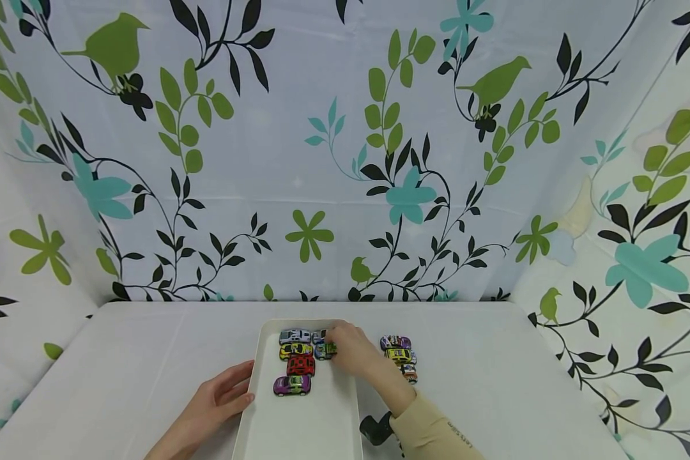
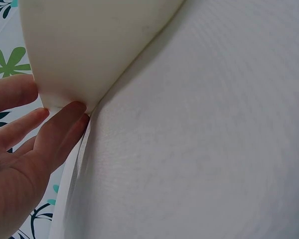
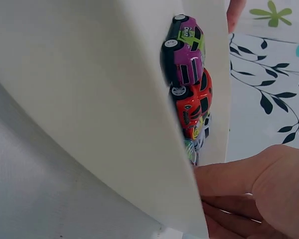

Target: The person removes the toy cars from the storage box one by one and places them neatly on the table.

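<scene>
Likely light, stiff and slick, the toy cars (image 1: 301, 365) in the far half of the tray (image 1: 305, 428) suit a pinch across their sides; the left hand (image 1: 221, 397), fingers loosely extended, touches the tray's left rim, and whether the right hand (image 1: 353, 350) grips a car is hidden.

Tray (image 1: 299, 428): white, shallow, rectangular, flat on the bench (image 1: 506, 390), left rim touched by one of the hands (image 1: 213, 402)
Purple car (image 1: 292, 385): green-marked, on its wheels, nearest in the tray's left column
Red car (image 1: 301, 365): black-marked, just beyond the purple one
Yellow car (image 1: 296, 350): just past the red one
Silver car (image 1: 295, 336): far end of that column
Green car (image 1: 323, 351): right of the yellow one, partly hidden
Cars outside (image 1: 398, 356): multicoloured cluster right of the tray
</scene>
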`<state>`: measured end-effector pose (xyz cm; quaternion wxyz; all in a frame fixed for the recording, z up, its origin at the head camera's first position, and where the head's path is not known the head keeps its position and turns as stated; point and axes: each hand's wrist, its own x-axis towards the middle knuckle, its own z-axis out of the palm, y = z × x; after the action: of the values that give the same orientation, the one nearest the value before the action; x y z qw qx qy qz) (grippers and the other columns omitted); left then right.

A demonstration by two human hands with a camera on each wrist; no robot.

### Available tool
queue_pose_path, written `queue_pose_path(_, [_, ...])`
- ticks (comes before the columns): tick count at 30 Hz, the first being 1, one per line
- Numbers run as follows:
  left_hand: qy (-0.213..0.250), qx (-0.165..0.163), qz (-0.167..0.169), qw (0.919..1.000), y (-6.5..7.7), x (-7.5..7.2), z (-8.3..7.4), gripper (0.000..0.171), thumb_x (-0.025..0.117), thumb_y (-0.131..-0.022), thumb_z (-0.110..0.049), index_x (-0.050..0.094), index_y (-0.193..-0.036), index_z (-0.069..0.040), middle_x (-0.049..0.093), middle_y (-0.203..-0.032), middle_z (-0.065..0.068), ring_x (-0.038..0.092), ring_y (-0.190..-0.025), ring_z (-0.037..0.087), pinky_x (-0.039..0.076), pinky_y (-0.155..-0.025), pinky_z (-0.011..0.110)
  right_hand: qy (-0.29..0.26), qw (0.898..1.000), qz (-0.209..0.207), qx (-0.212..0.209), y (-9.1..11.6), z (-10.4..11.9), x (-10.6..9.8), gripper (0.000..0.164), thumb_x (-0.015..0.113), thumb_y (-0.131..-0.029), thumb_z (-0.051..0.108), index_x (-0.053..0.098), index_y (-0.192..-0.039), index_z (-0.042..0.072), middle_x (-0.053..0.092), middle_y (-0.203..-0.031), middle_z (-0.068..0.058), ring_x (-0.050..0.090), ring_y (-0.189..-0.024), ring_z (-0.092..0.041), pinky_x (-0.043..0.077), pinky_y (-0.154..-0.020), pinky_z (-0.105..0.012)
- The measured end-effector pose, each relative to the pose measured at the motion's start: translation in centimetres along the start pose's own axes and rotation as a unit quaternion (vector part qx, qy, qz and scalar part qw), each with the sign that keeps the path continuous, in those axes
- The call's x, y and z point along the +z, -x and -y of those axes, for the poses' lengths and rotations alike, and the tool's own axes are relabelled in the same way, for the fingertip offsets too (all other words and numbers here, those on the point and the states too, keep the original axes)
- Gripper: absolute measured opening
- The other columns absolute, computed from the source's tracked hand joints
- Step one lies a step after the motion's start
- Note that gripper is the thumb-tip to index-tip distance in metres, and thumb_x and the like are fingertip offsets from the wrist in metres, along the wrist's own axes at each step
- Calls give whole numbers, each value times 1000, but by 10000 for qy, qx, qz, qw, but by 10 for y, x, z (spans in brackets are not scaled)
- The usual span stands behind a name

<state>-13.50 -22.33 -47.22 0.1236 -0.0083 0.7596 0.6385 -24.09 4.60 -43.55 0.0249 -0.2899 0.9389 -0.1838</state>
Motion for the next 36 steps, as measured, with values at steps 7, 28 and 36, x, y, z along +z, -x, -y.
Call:
queue_pose_path(7, [-81,-59,-74,9999,-1,1,-1,69,68,-95,-15,34,-152,3,38,-153,30,43,-138,46,55,-98,45,145,9999,-31,-66,1,0,2,35,74,-74,-12,76,-106,1,67,-102,-8,65,-102,-23,57,-90,-36])
queue_pose_path(28, [-111,-102,-68,9999,-4,1,2,69,68,-96,-15,34,-152,2,37,-154,29,43,-138,46,55,-98,45,120,9986,-305,-408,7,-8,6,35,68,-80,-11,74,-110,5,63,-108,-5,63,-101,-20,53,-92,-42])
queue_pose_path(36, [-69,-157,-77,9998,-3,1,1,69,68,-95,-16,33,-152,2,37,-154,29,42,-139,46,55,-98,45,-157,9959,-453,-772,13,-11,-12,30,72,-83,-7,74,-111,4,67,-106,-6,67,-97,-20,58,-83,-30])
